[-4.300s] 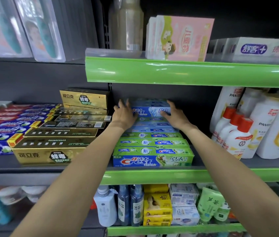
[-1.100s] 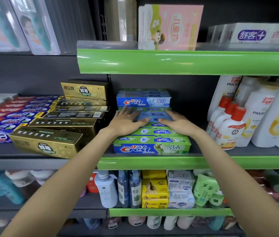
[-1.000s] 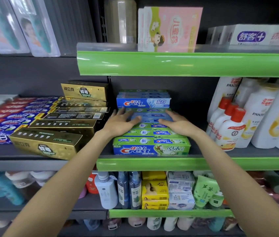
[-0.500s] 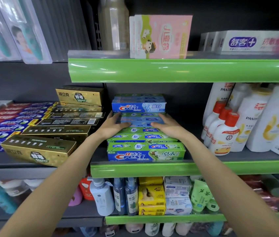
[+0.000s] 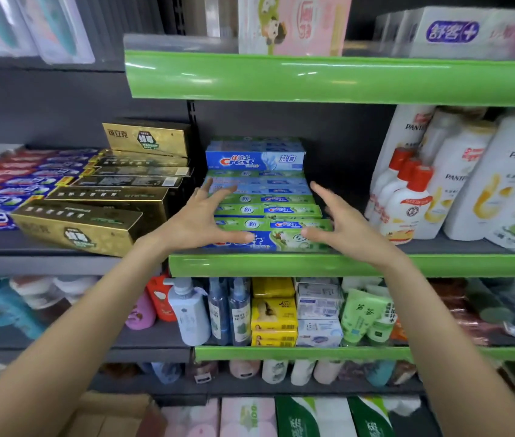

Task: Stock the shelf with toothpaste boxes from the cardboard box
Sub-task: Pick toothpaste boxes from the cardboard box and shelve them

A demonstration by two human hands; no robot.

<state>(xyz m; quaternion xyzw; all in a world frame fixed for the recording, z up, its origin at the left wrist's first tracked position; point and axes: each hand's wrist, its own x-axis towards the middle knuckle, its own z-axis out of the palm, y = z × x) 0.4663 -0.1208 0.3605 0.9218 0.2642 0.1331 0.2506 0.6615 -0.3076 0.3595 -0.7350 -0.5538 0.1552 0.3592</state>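
Several green and blue Crest toothpaste boxes (image 5: 269,212) lie stacked in steps on the middle shelf (image 5: 313,264), with a blue Crest box (image 5: 254,160) on top at the back. My left hand (image 5: 201,220) hovers at the stack's left end, fingers spread, thumb in front of the lowest box. My right hand (image 5: 333,220) hovers at the right end, fingers spread too. Neither hand holds a box. A corner of the cardboard box (image 5: 108,416) shows at the bottom left.
Gold toothpaste boxes (image 5: 92,227) lie in rows left of the stack, with red and blue boxes (image 5: 4,190) further left. White shampoo bottles (image 5: 458,184) stand to the right. A green-edged shelf (image 5: 328,78) hangs above; bottles and packets (image 5: 275,310) fill the shelf below.
Both hands have lifted off the Crest stack and pulled back toward me, fingers opening. The view has dipped lower, so the cardboard box now shows.
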